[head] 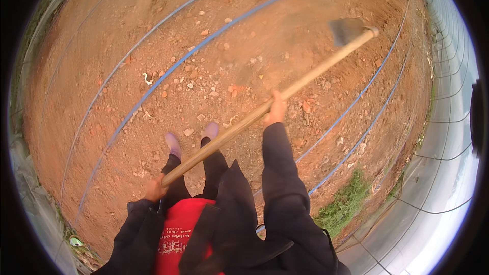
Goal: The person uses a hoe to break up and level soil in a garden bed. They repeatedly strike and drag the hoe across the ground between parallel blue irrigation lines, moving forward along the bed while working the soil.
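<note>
A hoe with a long wooden handle [237, 128] slants across my view, from low left to upper right. My left hand [154, 188] grips the handle's near end, beside my thigh. Farther along, about midway, my right hand [276, 107] is wrapped around the same handle with the arm stretched out. The dark metal hoe blade [347, 31] is at the far end, blurred, above reddish-brown soil [244, 57]. Whether the blade touches the ground I cannot tell.
Blue drip lines [202, 44] run along the soil on the left, with more blue lines [353, 105] on the right. Small stones [189, 131] lie by my shoes [174, 143]. Green weeds [344, 202] grow at lower right, near the greenhouse's plastic sheeting wall [431, 183].
</note>
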### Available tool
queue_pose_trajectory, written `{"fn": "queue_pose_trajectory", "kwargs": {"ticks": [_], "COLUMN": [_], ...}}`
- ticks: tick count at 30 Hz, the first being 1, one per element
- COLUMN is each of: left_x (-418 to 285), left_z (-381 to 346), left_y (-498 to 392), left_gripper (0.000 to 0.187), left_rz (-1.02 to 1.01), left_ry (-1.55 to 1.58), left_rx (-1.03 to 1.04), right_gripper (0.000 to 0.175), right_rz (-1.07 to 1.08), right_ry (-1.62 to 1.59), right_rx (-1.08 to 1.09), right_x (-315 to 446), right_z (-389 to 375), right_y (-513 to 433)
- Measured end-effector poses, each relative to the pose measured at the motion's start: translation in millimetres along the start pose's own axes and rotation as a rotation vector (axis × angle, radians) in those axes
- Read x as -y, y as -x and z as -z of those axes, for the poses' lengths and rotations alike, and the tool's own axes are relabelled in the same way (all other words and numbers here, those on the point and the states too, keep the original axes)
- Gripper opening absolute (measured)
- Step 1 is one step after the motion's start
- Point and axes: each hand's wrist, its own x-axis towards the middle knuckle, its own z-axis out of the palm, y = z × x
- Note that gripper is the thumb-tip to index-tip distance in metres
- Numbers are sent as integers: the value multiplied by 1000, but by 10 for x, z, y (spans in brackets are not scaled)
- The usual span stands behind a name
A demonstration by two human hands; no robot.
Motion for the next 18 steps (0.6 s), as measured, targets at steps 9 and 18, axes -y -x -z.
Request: {"fn": "queue_pose_trajectory", "kwargs": {"ticks": [9, 18], "left_x": [-806, 83], "left_z": [-59, 1008], "left_y": [-685, 1150], "left_gripper": [26, 34], "left_rz": [24, 348], "left_ry": [-50, -270], "left_rx": [287, 377], "right_gripper": [21, 17], "right_rz": [167, -352], "right_ry": [243, 79], "right_rx": [-88, -178], "right_x": [82, -2424], "right_z": [400, 574], "right_y": [-972, 532]}}
